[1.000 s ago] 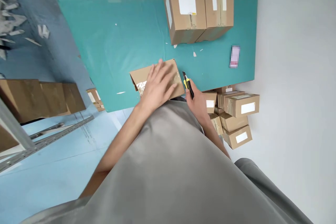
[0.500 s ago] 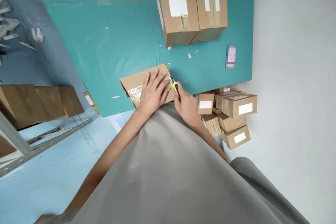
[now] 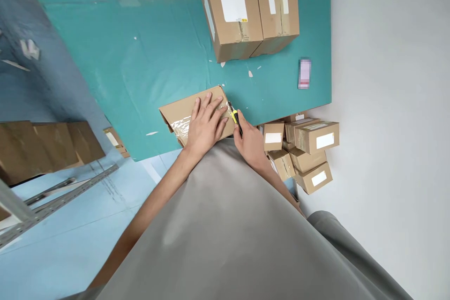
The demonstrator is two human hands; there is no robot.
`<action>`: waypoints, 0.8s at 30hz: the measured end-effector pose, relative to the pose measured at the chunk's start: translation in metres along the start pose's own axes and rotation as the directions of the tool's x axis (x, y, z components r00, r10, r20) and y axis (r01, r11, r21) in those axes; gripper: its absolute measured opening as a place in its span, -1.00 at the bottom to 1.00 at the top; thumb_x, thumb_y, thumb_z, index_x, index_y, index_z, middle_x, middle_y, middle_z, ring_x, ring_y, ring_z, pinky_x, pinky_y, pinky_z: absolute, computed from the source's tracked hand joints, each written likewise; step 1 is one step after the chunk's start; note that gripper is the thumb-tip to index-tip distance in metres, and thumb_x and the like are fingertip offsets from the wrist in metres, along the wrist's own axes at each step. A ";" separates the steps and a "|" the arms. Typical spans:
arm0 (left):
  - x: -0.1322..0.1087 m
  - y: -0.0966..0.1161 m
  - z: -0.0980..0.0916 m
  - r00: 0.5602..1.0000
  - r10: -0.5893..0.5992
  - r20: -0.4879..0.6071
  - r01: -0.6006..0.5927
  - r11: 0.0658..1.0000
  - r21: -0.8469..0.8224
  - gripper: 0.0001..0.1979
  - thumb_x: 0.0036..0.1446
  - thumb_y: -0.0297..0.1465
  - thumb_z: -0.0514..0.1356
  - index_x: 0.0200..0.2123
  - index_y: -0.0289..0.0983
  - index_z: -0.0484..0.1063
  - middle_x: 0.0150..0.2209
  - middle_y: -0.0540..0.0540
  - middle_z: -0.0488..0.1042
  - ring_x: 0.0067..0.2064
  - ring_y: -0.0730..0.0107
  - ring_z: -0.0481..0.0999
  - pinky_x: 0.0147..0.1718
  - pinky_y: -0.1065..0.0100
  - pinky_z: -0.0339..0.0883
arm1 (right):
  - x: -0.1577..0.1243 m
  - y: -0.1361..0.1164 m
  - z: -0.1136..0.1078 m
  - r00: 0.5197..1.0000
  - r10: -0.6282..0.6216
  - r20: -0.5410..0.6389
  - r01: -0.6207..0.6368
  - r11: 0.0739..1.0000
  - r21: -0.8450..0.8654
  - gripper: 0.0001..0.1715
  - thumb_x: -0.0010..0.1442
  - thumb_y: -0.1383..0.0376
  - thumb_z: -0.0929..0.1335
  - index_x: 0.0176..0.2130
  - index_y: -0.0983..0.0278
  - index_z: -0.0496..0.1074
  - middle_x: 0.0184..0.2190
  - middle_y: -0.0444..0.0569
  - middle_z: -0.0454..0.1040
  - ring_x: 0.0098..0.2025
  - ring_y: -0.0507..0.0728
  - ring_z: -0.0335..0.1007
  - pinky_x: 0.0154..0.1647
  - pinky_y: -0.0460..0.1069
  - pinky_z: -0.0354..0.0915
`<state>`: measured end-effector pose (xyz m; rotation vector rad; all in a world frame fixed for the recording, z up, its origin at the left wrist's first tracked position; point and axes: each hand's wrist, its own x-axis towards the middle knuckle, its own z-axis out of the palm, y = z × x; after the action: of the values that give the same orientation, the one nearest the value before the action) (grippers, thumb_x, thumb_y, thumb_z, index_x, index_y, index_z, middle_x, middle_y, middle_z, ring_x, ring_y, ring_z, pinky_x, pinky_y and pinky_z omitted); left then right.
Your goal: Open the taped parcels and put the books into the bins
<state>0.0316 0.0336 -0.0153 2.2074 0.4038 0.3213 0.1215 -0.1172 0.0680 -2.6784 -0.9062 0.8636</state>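
Note:
A small cardboard box point(image 3: 176, 107) with shiny clear tape across it lies at the near edge of the green-topped table point(image 3: 147, 70). My left hand point(image 3: 205, 126) rests flat on top of the box, fingers spread. In my right hand point(image 3: 250, 143) is a yellow and black box cutter point(image 3: 236, 116), gripped with the fingers wrapped round it. Its tip is at the right end of the box, by the taped edge. The underside of the box is hidden.
Two larger taped cartons point(image 3: 242, 9) with white labels stand at the back of the table. A small pinkish blurred item point(image 3: 304, 74) lies on the right. Several labelled boxes point(image 3: 311, 150) are piled below the table's right side. Brown cartons point(image 3: 49, 147) and a metal rack point(image 3: 63, 206) are on the left.
The camera view has shifted and turned slightly, so the table and cartons appear a little further left. My hands, the box cutter and the box keep nearly the same places.

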 end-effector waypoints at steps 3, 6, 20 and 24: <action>0.000 0.000 0.000 1.000 -0.003 0.006 0.003 1.000 -0.014 -0.58 0.59 -0.08 0.12 0.33 -0.05 0.54 0.50 -0.14 0.46 0.69 -0.12 0.11 0.68 -0.38 -0.20 | 0.002 -0.011 -0.003 0.999 0.038 0.029 -0.036 0.996 -0.077 -0.20 0.63 0.29 0.06 0.72 0.23 -0.03 0.34 0.24 0.60 0.19 0.35 0.67 0.21 0.20 0.56; 0.000 -0.001 0.002 1.000 -0.014 0.007 0.014 1.000 -0.028 -0.59 0.59 -0.09 0.12 0.33 -0.05 0.54 0.50 -0.15 0.46 0.69 -0.13 0.11 0.68 -0.38 -0.23 | 0.003 -0.022 -0.005 0.997 0.072 0.043 -0.065 0.987 -0.147 -0.20 0.63 0.30 0.05 0.72 0.27 -0.06 0.30 0.30 0.61 0.10 0.36 0.71 0.12 0.20 0.59; -0.011 -0.006 -0.002 0.999 -0.042 -0.033 0.042 0.999 -0.003 -0.51 0.56 -0.01 0.18 0.44 0.07 0.46 0.58 -0.10 0.35 0.70 -0.13 0.07 0.68 -0.40 -0.28 | -0.050 -0.007 -0.017 0.970 0.168 0.177 -0.136 0.974 -0.178 -0.19 0.60 0.28 0.14 0.70 0.35 0.01 0.02 0.31 0.74 -0.06 0.43 0.76 -0.04 0.20 0.59; -0.042 -0.024 -0.026 0.951 -0.224 -0.213 0.238 0.970 0.041 -0.24 0.46 0.07 0.29 0.60 0.06 0.24 0.72 -0.15 -0.02 0.74 -0.28 -0.28 0.64 -0.49 -0.45 | -0.046 0.016 -0.026 0.991 0.133 -0.009 -0.133 0.991 -0.010 -0.33 0.65 0.14 0.15 0.57 0.27 0.27 0.06 0.22 0.75 -0.03 0.39 0.75 0.00 0.17 0.58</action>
<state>-0.0205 0.0494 -0.0219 2.1693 0.7910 0.4166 0.1148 -0.1578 0.1053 -2.7752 -0.7387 0.8766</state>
